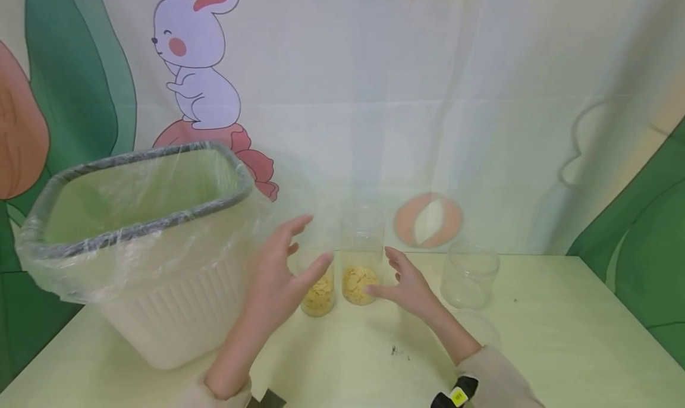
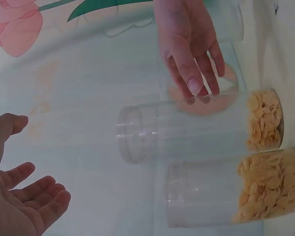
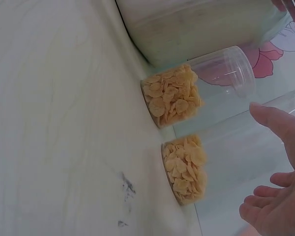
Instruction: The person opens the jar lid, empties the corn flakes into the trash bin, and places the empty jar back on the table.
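Two clear jars, each with yellow corn flakes at the bottom, stand upright side by side near the back wall. My left hand (image 1: pixel 278 277), thumb and fingers spread apart, is raised in front of the left jar (image 2: pixel 206 192) and holds nothing. Beside the taller right jar (image 1: pixel 362 232) is my right hand (image 1: pixel 409 286), fingers spread and loosely bent around air. Its fingertips are close to that jar's side; whether they touch it cannot be told. The corn flakes (image 3: pixel 184 169) in the right jar show plainly in the right wrist view.
A pale waste bin (image 1: pixel 176 307) with a clear plastic liner and grey rim stands at the left. Farther right is a wider clear jar (image 1: pixel 470 277), with a faint clear disc (image 1: pixel 478 329) in front. Small dark marks (image 1: pixel 396 352) dot the tabletop. A printed cloth hangs behind.
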The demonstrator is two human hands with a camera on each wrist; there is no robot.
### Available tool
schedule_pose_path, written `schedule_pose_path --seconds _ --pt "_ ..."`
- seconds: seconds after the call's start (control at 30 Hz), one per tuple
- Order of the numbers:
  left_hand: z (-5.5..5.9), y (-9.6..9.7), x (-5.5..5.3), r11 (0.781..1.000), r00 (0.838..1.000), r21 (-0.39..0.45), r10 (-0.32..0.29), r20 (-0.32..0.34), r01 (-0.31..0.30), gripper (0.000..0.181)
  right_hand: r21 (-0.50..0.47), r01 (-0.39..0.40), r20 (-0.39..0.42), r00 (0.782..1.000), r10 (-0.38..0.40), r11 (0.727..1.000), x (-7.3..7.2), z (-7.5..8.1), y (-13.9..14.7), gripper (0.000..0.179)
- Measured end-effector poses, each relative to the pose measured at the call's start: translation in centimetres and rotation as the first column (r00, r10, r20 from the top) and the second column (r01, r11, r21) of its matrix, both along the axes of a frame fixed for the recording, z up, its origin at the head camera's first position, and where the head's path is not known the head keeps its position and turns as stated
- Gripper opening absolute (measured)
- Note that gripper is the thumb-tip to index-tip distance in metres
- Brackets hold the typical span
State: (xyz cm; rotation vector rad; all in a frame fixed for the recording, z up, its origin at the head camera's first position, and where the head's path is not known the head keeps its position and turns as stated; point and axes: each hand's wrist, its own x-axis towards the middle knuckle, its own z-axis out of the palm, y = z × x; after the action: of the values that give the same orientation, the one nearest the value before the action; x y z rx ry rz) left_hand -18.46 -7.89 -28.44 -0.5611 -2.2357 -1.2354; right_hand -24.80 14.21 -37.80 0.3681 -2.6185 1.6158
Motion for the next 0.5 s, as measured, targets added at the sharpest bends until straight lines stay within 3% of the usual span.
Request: schedule_pose_path --seconds 0.2,0.5 --pt "-0.5 1.2 -1.7 0.998 0.997 0.034 -0.05 0.062 0.047 0.062 -0.014 0.008 0.025 1.0 -0.007 1.0 -0.5 -0.1 -0.8 0.089" --pt "-1.5 2.6 -3.9 0.996 0.987 0.06 -0.076 0.141 0.068 0.067 0.008 0.041 0.06 0.997 -0.041 0.999 -1.1 -0.4 -1.5 0.092"
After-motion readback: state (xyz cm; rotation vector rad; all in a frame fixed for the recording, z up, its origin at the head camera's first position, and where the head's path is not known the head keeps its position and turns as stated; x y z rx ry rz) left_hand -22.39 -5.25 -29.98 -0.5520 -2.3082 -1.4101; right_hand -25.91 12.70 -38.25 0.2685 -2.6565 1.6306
